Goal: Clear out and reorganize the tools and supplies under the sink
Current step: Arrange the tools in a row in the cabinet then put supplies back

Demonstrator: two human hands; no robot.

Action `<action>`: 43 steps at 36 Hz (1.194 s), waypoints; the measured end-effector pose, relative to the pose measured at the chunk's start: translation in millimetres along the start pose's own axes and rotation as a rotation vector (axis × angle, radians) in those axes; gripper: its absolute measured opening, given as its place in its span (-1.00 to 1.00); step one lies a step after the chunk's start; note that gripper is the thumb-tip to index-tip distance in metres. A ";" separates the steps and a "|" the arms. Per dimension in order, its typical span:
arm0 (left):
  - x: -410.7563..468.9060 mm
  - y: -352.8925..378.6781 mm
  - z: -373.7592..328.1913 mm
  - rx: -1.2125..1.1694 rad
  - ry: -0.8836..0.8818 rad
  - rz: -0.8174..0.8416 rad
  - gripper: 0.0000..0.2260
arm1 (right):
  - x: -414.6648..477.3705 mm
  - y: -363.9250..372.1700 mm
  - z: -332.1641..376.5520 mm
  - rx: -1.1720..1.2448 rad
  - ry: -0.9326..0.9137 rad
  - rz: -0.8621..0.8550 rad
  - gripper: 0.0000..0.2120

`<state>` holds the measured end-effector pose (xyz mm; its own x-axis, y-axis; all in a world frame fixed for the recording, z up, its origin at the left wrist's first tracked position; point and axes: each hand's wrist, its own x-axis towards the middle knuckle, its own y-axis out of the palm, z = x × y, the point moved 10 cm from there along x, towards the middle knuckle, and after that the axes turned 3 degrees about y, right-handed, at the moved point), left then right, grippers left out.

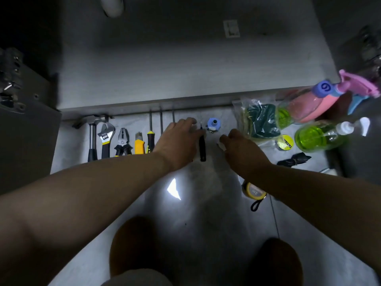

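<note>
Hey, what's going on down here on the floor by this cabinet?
A person reaches over tools lined up on the floor before the cabinet. The hammer, wrench, pliers and utility knife lie side by side. The left hand rests open over the screwdrivers, beside a black-handled tool. The right hand, fingers curled, seems to pinch a small white item.
</note>
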<state>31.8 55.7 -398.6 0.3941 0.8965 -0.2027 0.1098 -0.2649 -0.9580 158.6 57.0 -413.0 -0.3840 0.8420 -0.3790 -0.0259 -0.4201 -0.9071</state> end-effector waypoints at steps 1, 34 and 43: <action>7.4 2.2 -5.9 0.008 0.028 0.023 -0.48 | 0.2 1.1 -0.4 -0.011 0.004 0.001 -0.67; 60.4 17.0 -1.7 0.213 -0.012 0.144 -0.23 | 24.5 -32.9 7.1 -0.083 0.022 -0.233 -0.62; 50.1 16.8 8.0 0.203 -0.021 0.193 -0.25 | 22.2 6.4 3.5 -0.079 0.122 -0.026 -0.52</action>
<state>46.1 99.0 -426.5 0.3711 0.8438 -0.3877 -0.1517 -0.3568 -0.9218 146.6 71.9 -426.5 -0.2694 0.8890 -0.3704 0.0404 -0.3738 -0.9266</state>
